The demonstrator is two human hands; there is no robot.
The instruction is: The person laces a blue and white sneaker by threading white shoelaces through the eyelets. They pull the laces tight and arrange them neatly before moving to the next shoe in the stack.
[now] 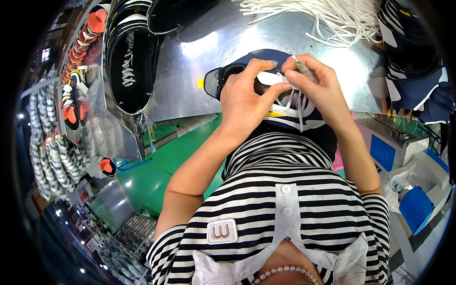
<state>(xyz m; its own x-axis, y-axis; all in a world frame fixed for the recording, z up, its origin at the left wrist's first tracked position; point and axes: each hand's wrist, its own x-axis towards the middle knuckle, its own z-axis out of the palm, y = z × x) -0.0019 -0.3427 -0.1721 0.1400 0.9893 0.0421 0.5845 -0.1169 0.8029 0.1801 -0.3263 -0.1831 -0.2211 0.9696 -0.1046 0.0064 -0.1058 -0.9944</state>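
A dark navy shoe upper (266,54) with white parts lies at the table's near edge, in front of my body. My left hand (247,92) grips its left side, thumb and forefinger curled over the white eyelet strip (270,78). My right hand (316,85) is at the other side of the lacing, thumb and forefinger pinching a short grey-beige thing (305,70) with a pale tip; its kind is unclear. White shoelaces (300,111) run across the opening and hang down toward me, below my fingers. My hands hide part of the upper.
A heap of white shoelaces (327,19) lies on the metal table (190,80) at the back. Dark shoe uppers (130,66) rest in a tray at left, and a stack of navy uppers (413,85) stands at right. A grey-and-blue machine (413,199) is lower right.
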